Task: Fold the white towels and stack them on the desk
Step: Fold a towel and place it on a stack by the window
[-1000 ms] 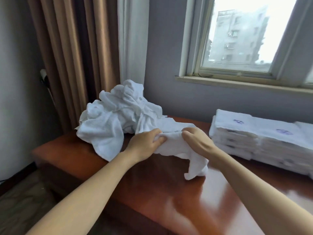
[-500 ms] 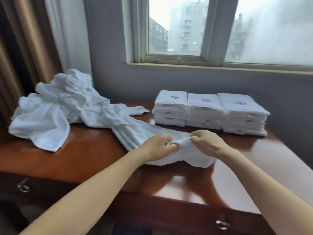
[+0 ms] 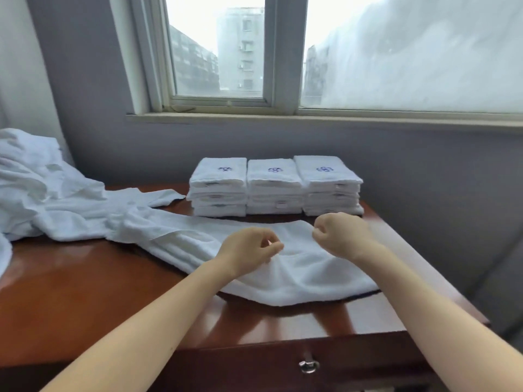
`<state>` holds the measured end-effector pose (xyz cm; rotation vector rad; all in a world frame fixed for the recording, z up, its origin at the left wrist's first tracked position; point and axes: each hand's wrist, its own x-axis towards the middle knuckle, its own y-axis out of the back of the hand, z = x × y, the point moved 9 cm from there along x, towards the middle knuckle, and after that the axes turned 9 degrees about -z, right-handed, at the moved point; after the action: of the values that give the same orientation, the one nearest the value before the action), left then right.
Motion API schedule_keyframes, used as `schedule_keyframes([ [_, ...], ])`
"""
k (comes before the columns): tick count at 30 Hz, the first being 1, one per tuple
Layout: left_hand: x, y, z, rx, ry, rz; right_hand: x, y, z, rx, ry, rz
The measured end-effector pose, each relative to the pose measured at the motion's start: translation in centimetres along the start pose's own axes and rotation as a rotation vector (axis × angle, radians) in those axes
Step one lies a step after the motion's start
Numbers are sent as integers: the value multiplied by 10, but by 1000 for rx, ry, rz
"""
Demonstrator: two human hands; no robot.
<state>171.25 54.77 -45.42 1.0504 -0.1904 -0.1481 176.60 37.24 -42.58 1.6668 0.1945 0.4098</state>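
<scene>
Red-brown desk [image 3: 85, 292] beneath a window [image 3: 226, 52], grey wall [image 3: 424, 171] behind. Spread under both hands, one white towel [image 3: 311, 278], its tail trailing off to the loose heap [image 3: 34, 193] well away to the left of the left hand [image 3: 249, 251]; likely laid out flat to give a clear patch for the first fold. Just beyond the knuckles of the right hand [image 3: 343, 236], three stacks of folded towels [image 3: 274, 188] side by side against the wall, blue marks up; probably parked there to keep finished work clear yet within reach.

Left hand: fingers curled, thumb and forefinger nipping a small ridge of cloth raised beneath them. Right hand: clenched almost to a fist on the towel's far corner, cloth edge running straight into the curl of the fingers, the pinch itself hidden behind the knuckles. Hands near each other, not touching. Judged stage: towel laid out, fold not yet begun.
</scene>
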Motion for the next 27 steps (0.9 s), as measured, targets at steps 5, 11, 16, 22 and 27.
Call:
schedule_keyframes([
  [5,17,-12,-7,8,-4,-41,11,-35,19,248,-138,-214],
  [11,46,-37,-6,39,22,-211,22,-56,37,269,-178,-309],
  [16,63,-45,6,74,-63,-258,31,-63,37,446,-151,-468],
  [22,81,-30,16,80,-127,-168,33,-27,25,685,-29,-401],
  [27,84,9,25,33,-104,125,32,-2,18,596,9,-447],
])
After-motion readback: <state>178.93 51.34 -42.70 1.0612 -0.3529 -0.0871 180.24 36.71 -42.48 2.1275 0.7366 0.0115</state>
